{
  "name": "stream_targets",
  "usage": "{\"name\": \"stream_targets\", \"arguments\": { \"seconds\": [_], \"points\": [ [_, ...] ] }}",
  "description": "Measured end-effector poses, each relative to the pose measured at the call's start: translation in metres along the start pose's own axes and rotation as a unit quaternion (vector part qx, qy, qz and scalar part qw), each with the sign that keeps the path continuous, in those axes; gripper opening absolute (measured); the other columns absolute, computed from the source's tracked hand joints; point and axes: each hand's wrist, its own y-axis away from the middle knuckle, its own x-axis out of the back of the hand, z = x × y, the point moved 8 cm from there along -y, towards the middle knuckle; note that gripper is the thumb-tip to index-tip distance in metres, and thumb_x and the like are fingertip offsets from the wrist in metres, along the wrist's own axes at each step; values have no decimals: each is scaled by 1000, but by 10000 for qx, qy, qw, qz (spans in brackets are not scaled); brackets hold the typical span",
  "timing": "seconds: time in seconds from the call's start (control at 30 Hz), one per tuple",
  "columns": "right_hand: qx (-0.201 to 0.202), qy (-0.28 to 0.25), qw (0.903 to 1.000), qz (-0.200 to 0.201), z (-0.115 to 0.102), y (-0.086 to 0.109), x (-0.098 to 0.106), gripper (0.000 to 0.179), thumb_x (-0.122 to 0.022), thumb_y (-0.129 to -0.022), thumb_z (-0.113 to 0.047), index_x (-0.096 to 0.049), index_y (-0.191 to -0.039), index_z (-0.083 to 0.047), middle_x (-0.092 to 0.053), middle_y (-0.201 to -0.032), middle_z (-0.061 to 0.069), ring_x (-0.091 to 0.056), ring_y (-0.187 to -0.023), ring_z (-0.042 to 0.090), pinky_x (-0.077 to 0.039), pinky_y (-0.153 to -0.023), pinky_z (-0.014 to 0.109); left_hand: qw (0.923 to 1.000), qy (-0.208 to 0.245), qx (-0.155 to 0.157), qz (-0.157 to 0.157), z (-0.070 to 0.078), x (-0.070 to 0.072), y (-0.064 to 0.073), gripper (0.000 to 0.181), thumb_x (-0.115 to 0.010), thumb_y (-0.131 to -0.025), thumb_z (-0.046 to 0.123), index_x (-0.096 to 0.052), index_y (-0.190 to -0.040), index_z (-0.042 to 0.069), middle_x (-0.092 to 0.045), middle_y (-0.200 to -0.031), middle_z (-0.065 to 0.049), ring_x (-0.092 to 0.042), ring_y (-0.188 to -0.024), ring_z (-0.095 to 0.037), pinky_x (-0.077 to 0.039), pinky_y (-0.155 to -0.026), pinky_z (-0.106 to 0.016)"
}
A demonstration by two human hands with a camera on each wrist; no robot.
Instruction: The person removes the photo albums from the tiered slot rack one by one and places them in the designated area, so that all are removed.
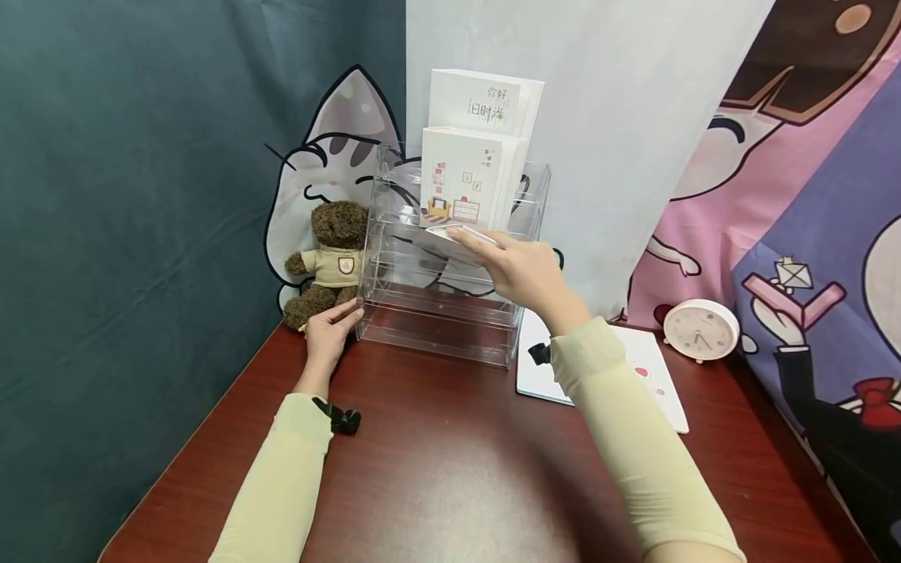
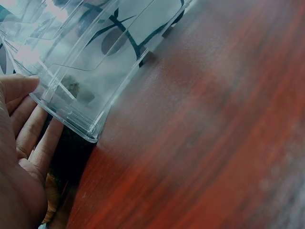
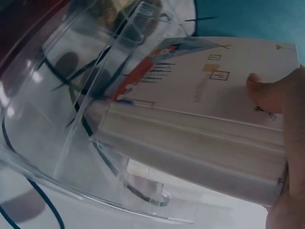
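A clear acrylic tiered rack (image 1: 432, 344) stands at the back of the table. Two white books are upright on it: a taller book (image 1: 457, 94) behind, and a book with a printed room scene (image 1: 450, 172) in front. My right hand (image 1: 524, 270) grips another white book (image 1: 457, 244) at the rack's middle tiers. In the right wrist view the thumb lies on this thick book's cover (image 3: 190, 90), and the other fingers are mostly hidden behind it. My left hand (image 1: 329, 332) holds the rack's lower left front corner (image 2: 88, 129) between thumb and fingers.
A brown teddy bear (image 1: 336, 258) in a cream shirt sits left of the rack. On the right lie a white flat book or pad (image 1: 647, 356) and a round white clock (image 1: 701, 330). Curtains with cartoon figures hang behind the dark red table (image 1: 436, 453).
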Motion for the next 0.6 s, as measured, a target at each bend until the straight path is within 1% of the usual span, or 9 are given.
{"name": "stream_targets", "arguments": {
  "seconds": [0.03, 0.1, 0.17, 0.23, 0.33, 0.47, 0.53, 0.6],
  "points": [
    [-82, -41, 9998, 181, 1, 3, 3, 49, -56, -102, -20, -53, -146, -39, -67, -132, -4, -31, -42, 18, -29, -35, 34, 10000, 14, -16, 6, 0, 0, 0, 33, -84, -84, 19, -78, -116, 17, -72, -120, -6, -60, -123, -19, -52, -100, -38],
    [-179, -161, 9982, 555, 1, 10, 10, 48, -61, -100, -18, -56, -145, -36, -69, -127, -3, -40, -44, 19, -32, -36, 34, 10000, 8, -30, 26, 0, -1, 0, 33, -84, -83, 21, -79, -116, 17, -72, -120, -6, -60, -124, -19, -51, -101, -38],
    [-236, -301, 9951, 915, 1, 16, 17, 47, -65, -99, -18, -58, -143, -33, -70, -125, 0, -49, -47, 19, -34, -37, 34, 10000, -14, -73, 64, 0, 0, -1, 34, -85, -83, 22, -79, -115, 17, -73, -119, -6, -60, -123, -19, -50, -102, -38],
    [-274, -465, 9914, 1189, 0, 22, 22, 47, -68, -97, -18, -60, -142, -30, -71, -123, 2, -56, -52, 20, -38, -39, 34, 9999, -28, -117, 95, 1, 1, -1, 33, -85, -82, 23, -79, -114, 17, -73, -117, -6, -60, -123, -19, -49, -103, -38],
    [-332, -624, 9869, 1450, -3, 29, 28, 46, -69, -97, -18, -62, -141, -27, -72, -121, 4, -61, -57, 21, -39, -39, 34, 9998, -29, -165, 113, 1, 1, -1, 33, -85, -82, 21, -79, -114, 16, -73, -116, -6, -60, -123, -20, -48, -104, -38],
    [-424, -799, 9821, 1654, -8, 37, 34, 44, -69, -96, -18, -64, -140, -23, -72, -119, 5, -65, -65, 21, -40, -40, 33, 9998, 22, -182, 126, 1, 0, -2, 32, -85, -83, 19, -79, -114, 14, -74, -114, -5, -61, -123, -20, -48, -104, -37],
    [-453, -933, 9790, 1753, -11, 41, 36, 44, -70, -96, -16, -64, -139, -21, -72, -118, 6, -67, -71, 21, -44, -43, 34, 9997, 17, -195, 120, 2, 0, -2, 32, -85, -83, 19, -79, -114, 14, -74, -114, -5, -61, -123, -19, -48, -104, -37],
    [-512, -1152, 9738, 1891, -13, 46, 38, 45, -72, -94, -14, -64, -138, -18, -72, -117, 7, -69, -79, 22, -51, -50, 35, 9996, 25, -228, 132, 2, 0, -1, 32, -85, -83, 18, -79, -113, 14, -74, -114, -5, -61, -122, -19, -48, -104, -37]
  ]
}}
